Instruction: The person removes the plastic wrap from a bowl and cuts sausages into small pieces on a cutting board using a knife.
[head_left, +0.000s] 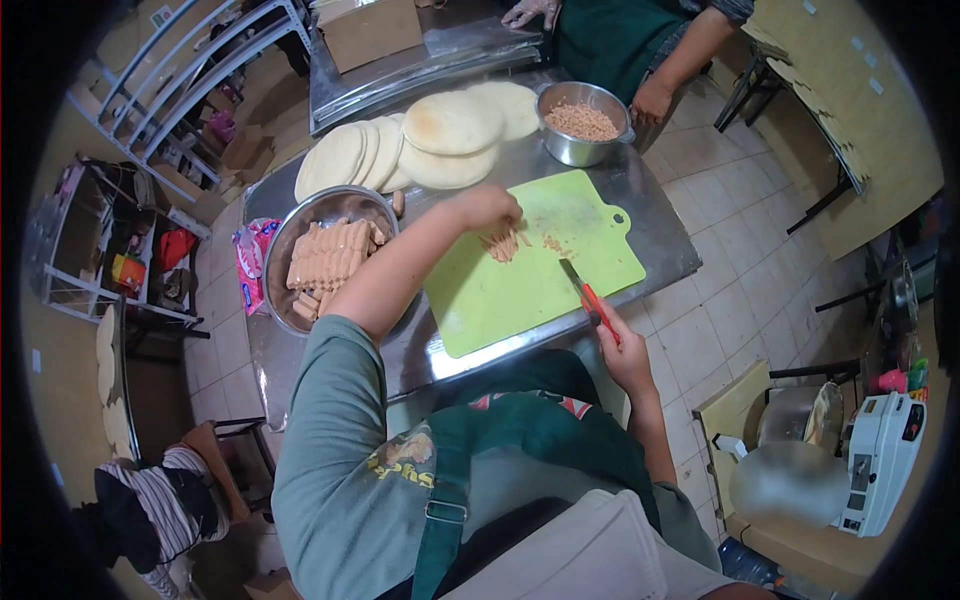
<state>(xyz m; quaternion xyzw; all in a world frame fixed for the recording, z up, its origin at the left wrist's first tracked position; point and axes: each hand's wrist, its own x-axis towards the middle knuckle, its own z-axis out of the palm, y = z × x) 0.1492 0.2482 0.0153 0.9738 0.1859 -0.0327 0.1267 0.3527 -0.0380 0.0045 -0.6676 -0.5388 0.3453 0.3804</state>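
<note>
My left hand [490, 210] is closed over a pile of sliced sausage strips [502, 245] on the green cutting board [535, 285]. In my right hand [622, 345] is a knife with a red handle [598, 308], its blade tip resting near the board's right part. Small chopped bits [553, 244] lie between the blade and the strips. Left of the board, a steel bowl [275, 265] holds sausages [330, 255], and one sausage [398, 203] lies beside it. Behind the board is a steel pot [578, 152] of chopped pieces [582, 122].
Flat round breads [452, 124] are stacked at the table's back. A pink package [255, 262] lies left of the bowl. Another person in a green apron [610, 45] stands across the table [665, 250], one hand near the pot. A cardboard box [372, 32] sits behind.
</note>
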